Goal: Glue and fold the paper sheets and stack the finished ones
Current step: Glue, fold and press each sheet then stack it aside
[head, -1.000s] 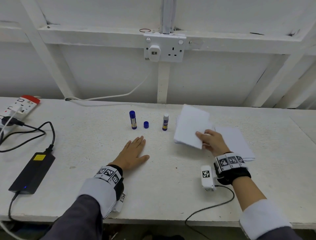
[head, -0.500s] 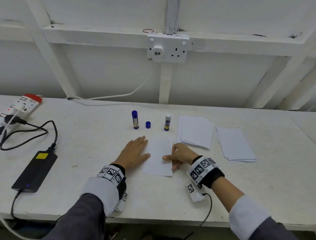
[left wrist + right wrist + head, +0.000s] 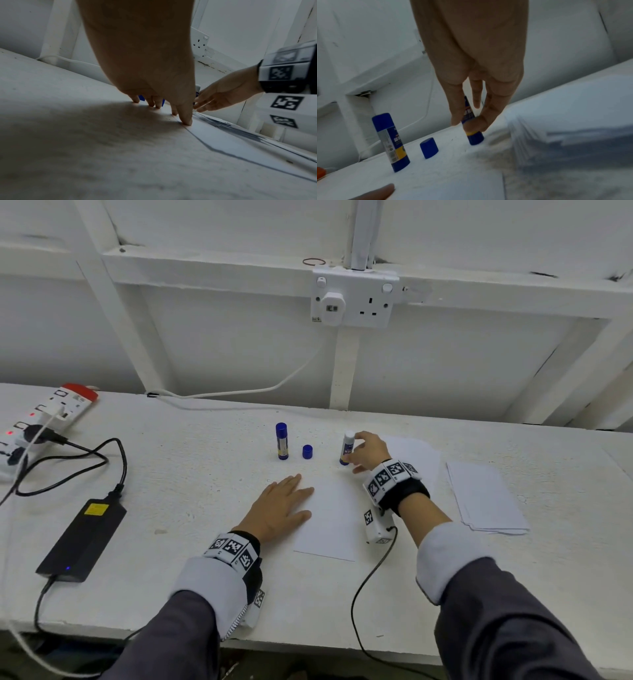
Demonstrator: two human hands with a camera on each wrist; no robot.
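At the left of the head view sit a white power strip and a black power adapter on the white counter. Mid-frame, a capped blue glue stick stands upright beside a loose blue cap. My left hand lies flat, fingers straight, its thumb and forefinger on the left edge of a single white paper sheet. My right hand has its fingers curled around the uncapped glue stick, which stands on the counter. Right of it lie a white paper pile, partly hidden, and a second white paper stack.

I judge the stick could tip if gripped carelessly, and the sheet could skid under gluing if my left hand lifts. I see no containers.
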